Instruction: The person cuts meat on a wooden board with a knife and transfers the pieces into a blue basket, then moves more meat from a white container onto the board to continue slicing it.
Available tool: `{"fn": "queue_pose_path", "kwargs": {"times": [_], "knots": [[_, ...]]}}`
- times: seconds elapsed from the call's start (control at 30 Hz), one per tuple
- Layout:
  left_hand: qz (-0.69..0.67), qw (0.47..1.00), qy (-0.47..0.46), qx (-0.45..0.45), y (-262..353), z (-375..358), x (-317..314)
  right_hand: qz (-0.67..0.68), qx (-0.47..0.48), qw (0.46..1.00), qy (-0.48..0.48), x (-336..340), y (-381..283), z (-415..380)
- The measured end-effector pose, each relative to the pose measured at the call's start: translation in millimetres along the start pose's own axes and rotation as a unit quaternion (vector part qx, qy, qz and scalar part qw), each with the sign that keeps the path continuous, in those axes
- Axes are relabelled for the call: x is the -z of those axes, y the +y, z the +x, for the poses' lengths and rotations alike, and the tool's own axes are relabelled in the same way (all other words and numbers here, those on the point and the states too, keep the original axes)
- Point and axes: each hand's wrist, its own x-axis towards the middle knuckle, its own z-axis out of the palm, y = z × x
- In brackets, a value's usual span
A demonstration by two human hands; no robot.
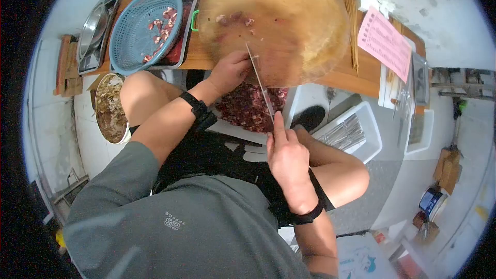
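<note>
My right hand [288,157] is closed around the handle of a long knife [262,82], index finger stretched along it. The blade points away from me, its tip over the near part of a round wooden chopping board [310,31]. Beside the blade, at the board's near edge, my left hand [229,73] has its fingers curled in; whatever they hold is hidden. A few small meat scraps [235,19] lie farther back on the board. Below the board's near edge, between my legs, a white tub holds a heap of cut red meat [245,107].
A blue colander [120,46] with meat pieces sits in a metal tray on the left of the table, near metal bowls [94,28]. Skewers [353,36] and a pink paper [384,39] lie right. A white bin [373,129] of metal skewers and a bucket [110,111] stand below.
</note>
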Motion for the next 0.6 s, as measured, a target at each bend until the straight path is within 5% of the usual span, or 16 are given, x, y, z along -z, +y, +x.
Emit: {"fn": "queue_pose_path", "kwargs": {"times": [0.2, 0.6], "knots": [[0.007, 0.997, 0.019, -0.068, -2, 3, 2, 0.022, -0.032, 0.999, -0.029, 3, -11, -5], [-0.011, 0.998, -0.004, -0.056, -10, 1, 1, 0.033, -0.07, 0.995, -0.064, -36, -9, 53]]}}
